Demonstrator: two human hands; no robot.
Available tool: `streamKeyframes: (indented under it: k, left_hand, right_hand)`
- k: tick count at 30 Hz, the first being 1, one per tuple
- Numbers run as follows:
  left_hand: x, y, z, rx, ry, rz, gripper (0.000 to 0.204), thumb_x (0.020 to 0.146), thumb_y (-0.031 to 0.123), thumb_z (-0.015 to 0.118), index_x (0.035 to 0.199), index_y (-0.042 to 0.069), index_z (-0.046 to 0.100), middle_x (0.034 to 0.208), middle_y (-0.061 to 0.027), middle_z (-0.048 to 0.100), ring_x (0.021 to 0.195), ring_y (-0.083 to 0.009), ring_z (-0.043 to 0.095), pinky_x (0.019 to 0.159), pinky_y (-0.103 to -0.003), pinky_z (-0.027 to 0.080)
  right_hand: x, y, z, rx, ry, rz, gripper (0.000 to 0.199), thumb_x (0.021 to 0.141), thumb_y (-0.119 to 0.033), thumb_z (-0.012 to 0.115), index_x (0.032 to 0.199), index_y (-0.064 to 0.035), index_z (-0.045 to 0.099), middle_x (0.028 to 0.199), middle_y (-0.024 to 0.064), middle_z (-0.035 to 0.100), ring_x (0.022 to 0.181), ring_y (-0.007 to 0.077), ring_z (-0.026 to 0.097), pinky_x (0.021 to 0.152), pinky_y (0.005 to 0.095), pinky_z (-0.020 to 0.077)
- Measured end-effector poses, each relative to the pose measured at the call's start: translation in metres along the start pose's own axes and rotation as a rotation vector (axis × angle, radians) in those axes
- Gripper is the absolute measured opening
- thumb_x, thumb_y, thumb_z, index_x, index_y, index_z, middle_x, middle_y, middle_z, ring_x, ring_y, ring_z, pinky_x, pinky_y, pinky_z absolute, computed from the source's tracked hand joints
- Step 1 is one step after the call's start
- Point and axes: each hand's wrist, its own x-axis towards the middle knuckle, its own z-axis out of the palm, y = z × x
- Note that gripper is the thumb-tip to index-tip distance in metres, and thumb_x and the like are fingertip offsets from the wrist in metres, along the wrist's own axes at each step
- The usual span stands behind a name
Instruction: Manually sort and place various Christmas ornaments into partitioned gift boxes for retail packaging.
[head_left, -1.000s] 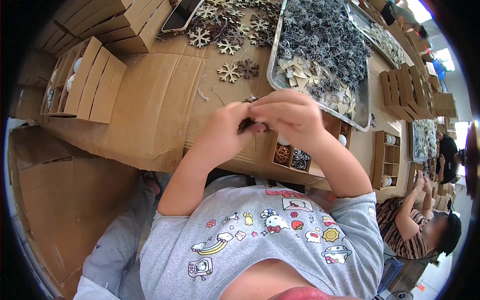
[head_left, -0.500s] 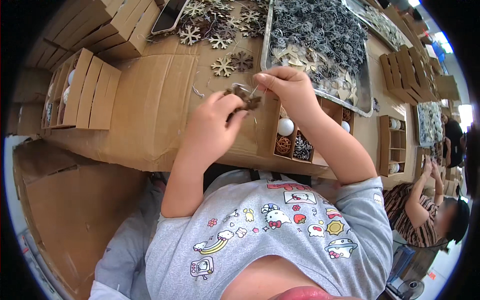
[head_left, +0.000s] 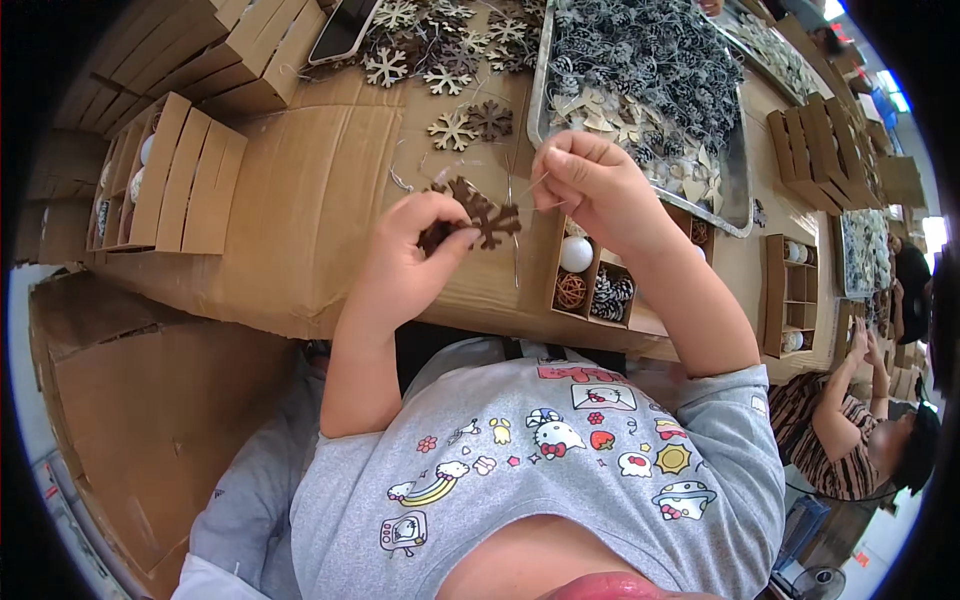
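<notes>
L hand (head_left: 408, 238) pinching brown snowflakes (head_left: 490, 224), R hand (head_left: 597, 187) thin string (head_left: 538, 183) betw. 'em; hard tug could snap it.

Bright, soft light, glare near the right edge, fisheye curvature toward black corners

the head-worn fisheye looks down from close above shirt (head_left: 490, 485) and cardboard-covered table (head_left: 290, 210).

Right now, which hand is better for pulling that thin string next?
Probably the right hand: it seems to pinch the thin string, out to the right of the brown snowflakes. The left hand is busy holding those snowflakes.
</notes>
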Motion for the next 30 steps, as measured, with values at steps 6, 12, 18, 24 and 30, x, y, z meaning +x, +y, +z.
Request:
streamKeyframes:
  k: [6,12,18,24,30]
  left_hand:
    - [-0.005,-0.009,0.003,-0.146,-0.047,0.040,0.014,0.077,-0.001,0.067,0.085,0.004,0.057,0.079,-0.0015,0.056,0.068,-0.0077,0.049,0.061,-0.023,0.039]
    - [-0.015,-0.012,0.022,-0.542,-0.050,-0.155,0.019,0.078,0.003,0.068,0.093,0.003,0.055,0.083,0.0002,0.057,0.074,-0.0056,0.050,0.064,-0.022,0.042]
    - [-0.014,-0.025,0.034,-0.581,0.056,-0.107,0.023,0.080,0.008,0.069,0.096,0.003,0.055,0.086,-0.0007,0.057,0.077,-0.0072,0.053,0.065,-0.023,0.043]
    - [-0.014,-0.032,0.032,-0.221,0.195,-0.046,0.022,0.082,0.004,0.064,0.099,0.001,0.051,0.088,-0.0053,0.059,0.072,-0.0101,0.057,0.066,-0.025,0.047]
    - [-0.022,-0.037,0.017,-0.391,0.254,-0.169,0.032,0.086,-0.001,0.055,0.116,0.002,0.045,0.094,-0.0082,0.059,0.069,-0.0100,0.059,0.061,-0.024,0.048]
  right_hand:
    - [0.000,-0.010,0.007,-0.151,0.055,-0.106,0.015,0.091,-0.015,0.056,0.091,0.0001,0.059,0.062,-0.0001,0.051,0.058,0.0091,0.051,0.056,0.0232,0.0421]
    - [0.018,-0.006,0.033,-0.133,-0.044,-0.098,0.014,0.092,-0.015,0.056,0.091,-0.0011,0.058,0.063,0.0011,0.051,0.056,0.0103,0.052,0.054,0.0220,0.0405]
    - [0.041,0.008,0.050,0.108,0.071,-0.039,0.013,0.092,-0.015,0.054,0.091,-0.0025,0.053,0.064,0.0012,0.048,0.058,0.0138,0.051,0.053,0.0267,0.0424]
    - [0.050,0.024,0.059,0.037,0.271,-0.044,0.014,0.093,-0.016,0.053,0.093,-0.0020,0.051,0.069,0.0023,0.050,0.059,0.0135,0.052,0.058,0.0267,0.0454]
    - [0.067,0.028,0.040,-0.328,0.243,-0.038,0.015,0.091,-0.014,0.056,0.088,0.0004,0.056,0.069,0.0039,0.058,0.065,0.0114,0.057,0.064,0.0267,0.0479]
